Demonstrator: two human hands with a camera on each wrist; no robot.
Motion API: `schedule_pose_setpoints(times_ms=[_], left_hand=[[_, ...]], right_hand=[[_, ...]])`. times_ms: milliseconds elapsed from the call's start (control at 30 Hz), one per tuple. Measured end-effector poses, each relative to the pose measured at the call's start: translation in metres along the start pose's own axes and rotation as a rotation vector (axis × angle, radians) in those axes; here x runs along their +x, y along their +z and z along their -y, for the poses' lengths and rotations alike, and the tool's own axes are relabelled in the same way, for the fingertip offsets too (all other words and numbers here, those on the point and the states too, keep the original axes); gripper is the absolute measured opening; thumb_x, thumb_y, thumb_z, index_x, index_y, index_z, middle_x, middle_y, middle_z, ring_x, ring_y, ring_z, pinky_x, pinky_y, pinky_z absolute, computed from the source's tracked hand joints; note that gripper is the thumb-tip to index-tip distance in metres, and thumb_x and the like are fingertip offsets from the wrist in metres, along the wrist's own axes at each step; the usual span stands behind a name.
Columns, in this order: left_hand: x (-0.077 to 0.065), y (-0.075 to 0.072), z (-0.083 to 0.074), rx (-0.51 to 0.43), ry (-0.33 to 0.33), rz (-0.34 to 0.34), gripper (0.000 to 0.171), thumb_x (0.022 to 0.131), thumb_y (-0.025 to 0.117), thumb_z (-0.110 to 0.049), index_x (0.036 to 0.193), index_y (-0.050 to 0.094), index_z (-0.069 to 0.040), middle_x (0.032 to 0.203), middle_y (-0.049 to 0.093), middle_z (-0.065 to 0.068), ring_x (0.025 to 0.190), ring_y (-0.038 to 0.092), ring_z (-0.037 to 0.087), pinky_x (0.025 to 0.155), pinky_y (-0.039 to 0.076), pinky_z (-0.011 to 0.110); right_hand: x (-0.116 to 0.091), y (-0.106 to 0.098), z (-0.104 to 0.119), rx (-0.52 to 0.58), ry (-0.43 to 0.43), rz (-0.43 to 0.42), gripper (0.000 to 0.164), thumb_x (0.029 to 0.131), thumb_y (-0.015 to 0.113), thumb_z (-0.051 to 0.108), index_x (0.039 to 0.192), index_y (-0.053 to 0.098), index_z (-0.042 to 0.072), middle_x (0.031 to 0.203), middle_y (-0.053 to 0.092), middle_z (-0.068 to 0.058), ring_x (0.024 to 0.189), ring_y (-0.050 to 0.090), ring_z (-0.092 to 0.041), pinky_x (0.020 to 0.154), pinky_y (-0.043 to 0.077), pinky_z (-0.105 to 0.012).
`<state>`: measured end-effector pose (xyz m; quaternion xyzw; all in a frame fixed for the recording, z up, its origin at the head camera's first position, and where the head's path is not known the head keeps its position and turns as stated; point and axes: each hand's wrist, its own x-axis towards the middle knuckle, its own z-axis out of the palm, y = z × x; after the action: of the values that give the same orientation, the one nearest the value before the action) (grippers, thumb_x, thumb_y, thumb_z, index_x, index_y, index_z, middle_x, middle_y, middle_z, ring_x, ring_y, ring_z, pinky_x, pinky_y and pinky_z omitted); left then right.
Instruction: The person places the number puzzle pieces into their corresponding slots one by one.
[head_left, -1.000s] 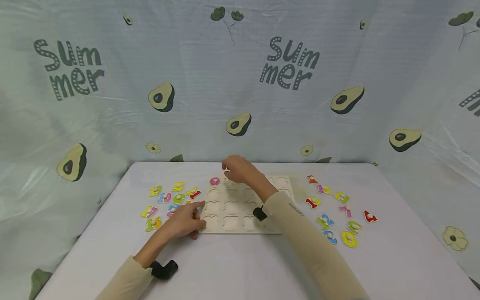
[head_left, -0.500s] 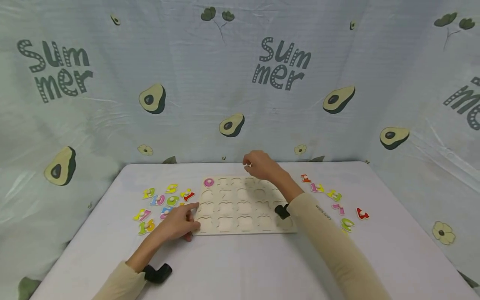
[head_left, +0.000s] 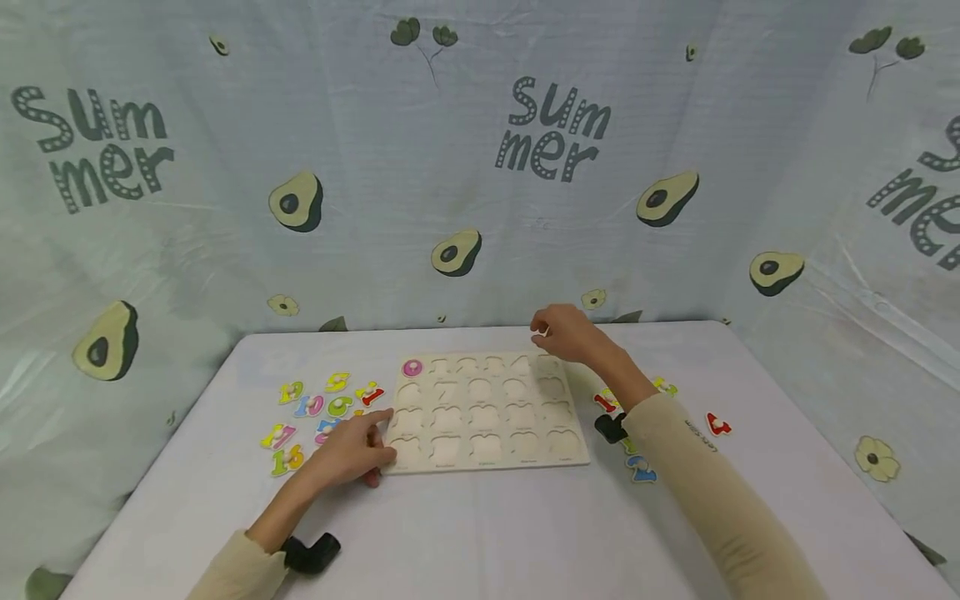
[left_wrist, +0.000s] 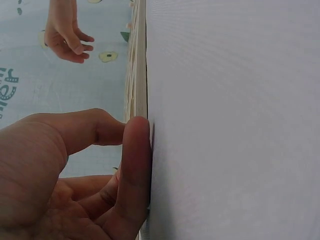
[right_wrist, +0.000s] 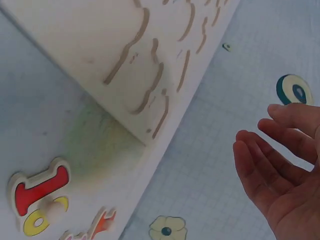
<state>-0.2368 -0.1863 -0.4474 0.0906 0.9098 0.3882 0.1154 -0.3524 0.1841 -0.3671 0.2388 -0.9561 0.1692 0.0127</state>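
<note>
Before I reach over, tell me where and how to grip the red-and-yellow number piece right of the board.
Pinch the round knob from above, probably with your right hand, which looks free. The piece lies flat on the table and the knob sits on its upward face; its thin rim likely offers less to hold.

An open strip of table [head_left: 465, 533] runs along the board [head_left: 482, 421]'s near edge, leaving way in from the front between the left sleeve [head_left: 240, 568] and right sleeve [head_left: 712, 492]. The left hand [head_left: 347, 450] blocks the left edge, with number pieces [head_left: 287, 460] crowding beside it. The right hand [head_left: 566, 333] hangs over the far right corner.
</note>
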Motion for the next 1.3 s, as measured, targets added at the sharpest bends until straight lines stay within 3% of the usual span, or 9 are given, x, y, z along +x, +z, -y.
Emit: schedule_pose_setpoints(times_ms=[400,733,1000,1300], left_hand=[[-0.004,0.002,0.003,-0.013,-0.013,-0.014,0.072,0.087,0.073,-0.011,0.152,0.045,0.005,0.074,0.06,0.005,0.051,0.062,0.015,0.051,0.049,0.026],[-0.003,0.002,0.003,-0.01,-0.005,-0.005,0.073,0.086,0.072,-0.011,0.152,0.045,0.004,0.073,0.06,0.005,0.051,0.063,0.015,0.052,0.047,0.026],[-0.004,0.001,0.002,-0.007,0.008,-0.001,0.072,0.087,0.071,-0.011,0.152,0.044,0.005,0.073,0.06,0.005,0.051,0.062,0.015,0.051,0.046,0.026],[-0.003,0.0,0.002,0.011,0.019,0.007,0.072,0.088,0.07,-0.011,0.153,0.044,0.004,0.072,0.059,0.005,0.051,0.062,0.015,0.052,0.046,0.026]], right_hand=[[-0.02,0.005,-0.046,-0.007,0.086,-0.059,0.024,0.098,0.065,0.012,0.115,0.072,-0.005,0.108,0.073,-0.019,0.101,0.067,-0.034,0.09,0.056,-0.049],[-0.037,0.01,-0.079,0.088,0.246,-0.051,0.028,0.1,0.063,0.015,0.12,0.07,-0.005,0.111,0.071,-0.02,0.089,0.067,-0.027,0.083,0.059,-0.042],[-0.045,0.011,-0.1,0.113,0.292,-0.077,0.028,0.098,0.066,0.015,0.116,0.071,-0.006,0.112,0.071,-0.023,0.095,0.066,-0.032,0.087,0.058,-0.047],[-0.047,0.017,-0.12,0.169,0.417,-0.021,0.033,0.099,0.065,0.022,0.12,0.07,-0.003,0.12,0.068,-0.024,0.099,0.064,-0.032,0.089,0.058,-0.043]])
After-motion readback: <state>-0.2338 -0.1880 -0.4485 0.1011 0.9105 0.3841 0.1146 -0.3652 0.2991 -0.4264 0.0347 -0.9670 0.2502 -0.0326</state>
